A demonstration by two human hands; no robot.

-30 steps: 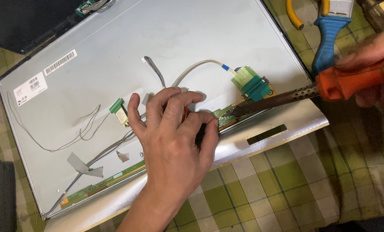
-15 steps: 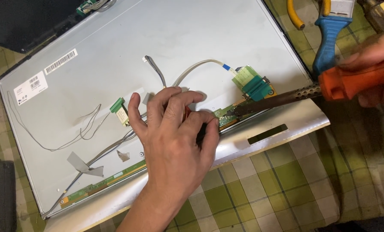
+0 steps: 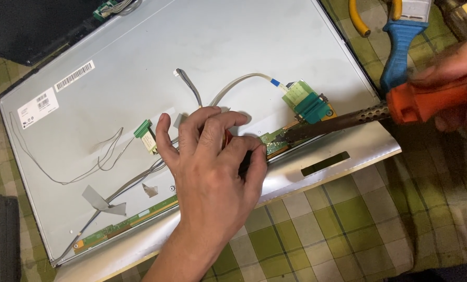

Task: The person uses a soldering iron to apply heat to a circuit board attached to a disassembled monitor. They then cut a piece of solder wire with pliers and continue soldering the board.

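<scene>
- The left hand (image 3: 212, 162) lies palm down on the back of a grey display panel (image 3: 191, 47), fingers curled and spread a little, their tips pressing at the panel's near edge. Whether it pinches anything under the fingertips cannot be told.
- Right at the left fingertips runs a narrow green circuit strip (image 3: 272, 139), which follows the panel's lower edge; the hand covers the middle of it, and more of the strip shows again to the lower left.
- The right hand (image 3: 455, 86), blurred at the picture's right edge, is closed around the orange handle of a soldering iron (image 3: 348, 117).
- The iron's dark perforated barrel reaches leftward from that handle, and its tip sits on the green strip just beside the left index finger.
- Just above the barrel lies a teal connector block (image 3: 312, 107) with a pale green tab, from which a flat white ribbon cable (image 3: 238, 83) curves back toward the left hand.
- Farther left on the panel are a small green connector (image 3: 144, 133), thin grey wires (image 3: 87, 167) and pieces of grey tape (image 3: 100, 201).
- The panel rests on a green checked cloth (image 3: 348, 224).
- Beyond the panel's right corner lie a blue-handled tool (image 3: 403, 47) and a yellow-handled one (image 3: 356, 18).
</scene>
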